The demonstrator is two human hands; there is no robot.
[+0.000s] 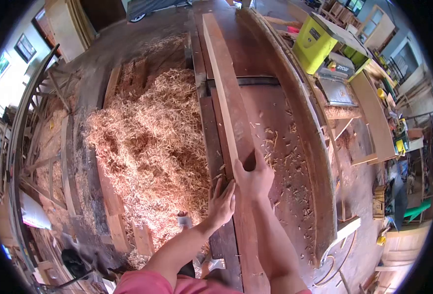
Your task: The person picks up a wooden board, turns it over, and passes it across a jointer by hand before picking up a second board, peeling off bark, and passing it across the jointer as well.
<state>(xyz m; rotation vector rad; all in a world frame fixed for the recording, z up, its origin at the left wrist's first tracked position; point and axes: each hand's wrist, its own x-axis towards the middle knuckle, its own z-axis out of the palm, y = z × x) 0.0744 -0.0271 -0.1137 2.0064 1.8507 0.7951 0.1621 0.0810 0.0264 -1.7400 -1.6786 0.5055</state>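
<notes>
A long, squared wooden board (233, 98) runs lengthwise along the dark red-brown worktop (270, 117), its left side paler than its top. My right hand (254, 180) is closed over the board, thumb at the left edge and fingers over the right side. Just left of it, my left hand (221, 203) lies with fingers stretched out, fingertips right at the board's left side. Beneath the board, a dark crosswise strip (255, 81) spans the worktop. Wood chips (295, 191) are scattered on the surface to the right.
A big heap of shavings (152, 132) covers the floor left of the worktop. A thick curved plank (309, 132) borders the right side. Beyond it stands a lime-green RYOBI machine (317, 41). Timber racks (37, 112) line the far left, and a yellow crate (379, 202) sits at right.
</notes>
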